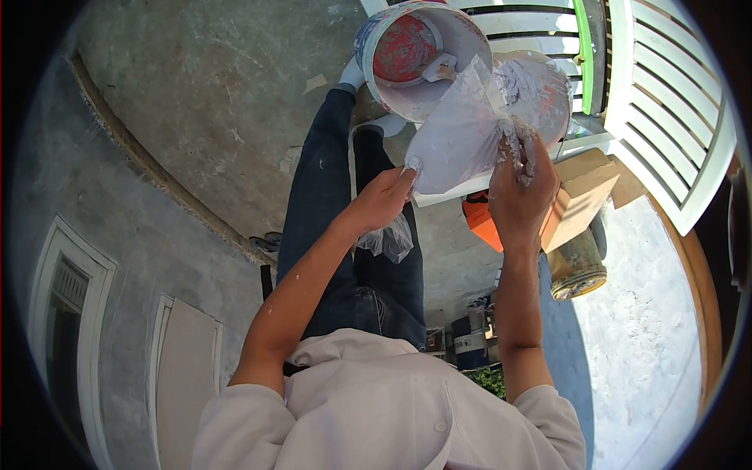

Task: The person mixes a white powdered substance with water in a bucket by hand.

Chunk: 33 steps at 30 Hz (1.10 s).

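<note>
The plastic bag (462,133) of white powder was tipped up over the bucket (419,59), mouth end toward it. The right hand (521,192) pinched the bag's top, nearer the bucket. The left hand (384,200) squeezed its bottom corner, lower down.

My left hand (381,200) is stretched out ahead of me, arm nearly straight, its fingers pinched shut. My right hand (521,188) is raised a bit higher, forearm upright, all 5 fingers curled in a grip
</note>
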### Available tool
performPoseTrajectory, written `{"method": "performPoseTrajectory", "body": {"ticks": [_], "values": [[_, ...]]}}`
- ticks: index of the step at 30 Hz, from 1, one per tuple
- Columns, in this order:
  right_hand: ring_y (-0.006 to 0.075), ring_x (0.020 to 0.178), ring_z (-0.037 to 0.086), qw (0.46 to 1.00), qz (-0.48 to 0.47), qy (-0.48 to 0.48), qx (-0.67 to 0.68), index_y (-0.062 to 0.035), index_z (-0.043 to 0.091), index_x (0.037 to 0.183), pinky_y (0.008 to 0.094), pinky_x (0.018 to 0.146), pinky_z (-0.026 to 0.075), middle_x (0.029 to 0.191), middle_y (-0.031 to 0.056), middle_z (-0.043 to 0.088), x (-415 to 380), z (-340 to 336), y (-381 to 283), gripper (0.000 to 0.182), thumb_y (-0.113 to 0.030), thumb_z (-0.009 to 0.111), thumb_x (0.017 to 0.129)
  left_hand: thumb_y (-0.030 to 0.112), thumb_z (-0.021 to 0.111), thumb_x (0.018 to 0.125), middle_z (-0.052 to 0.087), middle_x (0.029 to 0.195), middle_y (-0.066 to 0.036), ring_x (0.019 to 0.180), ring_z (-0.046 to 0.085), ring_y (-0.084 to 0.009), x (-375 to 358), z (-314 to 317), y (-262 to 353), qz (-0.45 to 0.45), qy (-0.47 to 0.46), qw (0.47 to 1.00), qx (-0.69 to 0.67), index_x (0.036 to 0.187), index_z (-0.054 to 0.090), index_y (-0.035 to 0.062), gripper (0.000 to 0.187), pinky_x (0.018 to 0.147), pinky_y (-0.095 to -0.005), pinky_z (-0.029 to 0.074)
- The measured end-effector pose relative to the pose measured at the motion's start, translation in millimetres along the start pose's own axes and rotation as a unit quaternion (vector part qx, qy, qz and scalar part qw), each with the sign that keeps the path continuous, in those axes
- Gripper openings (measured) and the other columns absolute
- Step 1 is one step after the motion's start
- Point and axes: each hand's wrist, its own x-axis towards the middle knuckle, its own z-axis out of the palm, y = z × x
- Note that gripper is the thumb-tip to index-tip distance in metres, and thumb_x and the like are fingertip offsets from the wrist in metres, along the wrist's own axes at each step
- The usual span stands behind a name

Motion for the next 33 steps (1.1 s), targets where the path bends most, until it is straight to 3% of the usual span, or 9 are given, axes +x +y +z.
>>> {"method": "performPoseTrajectory", "body": {"ticks": [33], "values": [[0.0294, 0.076, 0.066, 0.999, -0.037, -0.017, 0.000, 0.0070, 0.061, 0.101, 0.0331, 0.068, 0.050, 0.087, 0.0200, 0.065, 6.2, 0.1, -9.1, 0.025, 0.009, 0.056, 0.077, 0.028, 0.027, 0.105, 0.039, 0.069, 0.004, 0.060, 0.033, -0.0066, -0.3, 5.3, 4.0, -0.008, 0.015, 1.000, -0.025, 0.085, 0.048, 0.0045, 0.037, 0.055, -0.0252, 0.033]]}}
